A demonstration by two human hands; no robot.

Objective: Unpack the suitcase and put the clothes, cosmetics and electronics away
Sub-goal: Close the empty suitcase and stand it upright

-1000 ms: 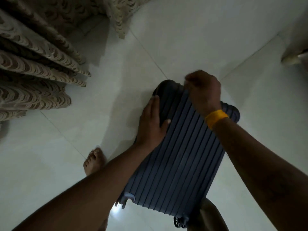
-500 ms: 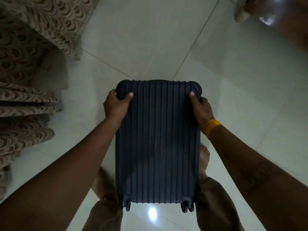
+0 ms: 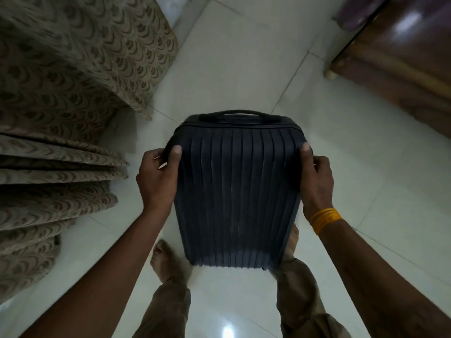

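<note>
The suitcase (image 3: 235, 193) hangs in the middle of the view above the pale tiled floor (image 3: 244, 69), between the person's bare feet, and it is held only by its two long edges: the left hand (image 3: 158, 181) curls round the left edge with the thumb laid on the ribbed face, and the right hand (image 3: 316, 181) does the same on the right edge. As I judge it, the main risk is a slip, since the shell looks hard, smooth and dark blue, with narrow lengthwise ridges that give the thumbs little to bite on; if either grip loosens, the case could drop onto a foot (image 3: 166, 262) or crack against the glossy tiles. It is still zipped closed, so nothing should spill. The carry handle (image 3: 238, 116) at the far end goes unused. A patterned, scalloped fabric (image 3: 61, 93) hangs in folds at the left, and polished dark wooden furniture (image 3: 402, 57) stands far right.
</note>
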